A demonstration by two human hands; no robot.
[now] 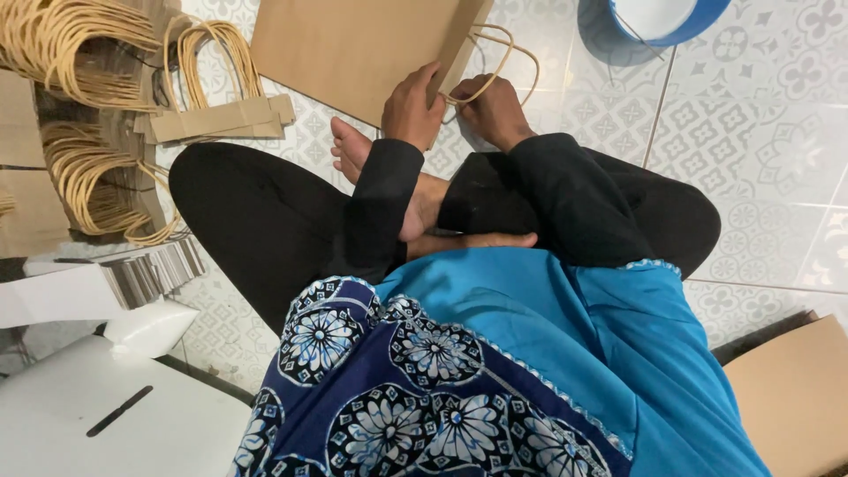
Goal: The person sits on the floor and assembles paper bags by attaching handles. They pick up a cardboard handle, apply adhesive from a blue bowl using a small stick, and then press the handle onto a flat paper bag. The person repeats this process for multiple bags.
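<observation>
I sit cross-legged on a patterned tile floor. A flat brown paper bag (353, 49) lies in front of my feet. My left hand (412, 108) grips the bag's near right edge. My right hand (493, 108) presses beside it on the bag's corner, where a tan twisted-paper handle loop (503, 55) sticks out. Both arms are in black sleeves.
Piles of tan paper handles (71, 44) with cardboard strips (221, 119) lie at the left. A stack of card strips (155, 269) and a white box (106, 424) sit near left. A blue tape roll (658, 22) is at top right. A brown cardboard piece (795, 397) lies lower right.
</observation>
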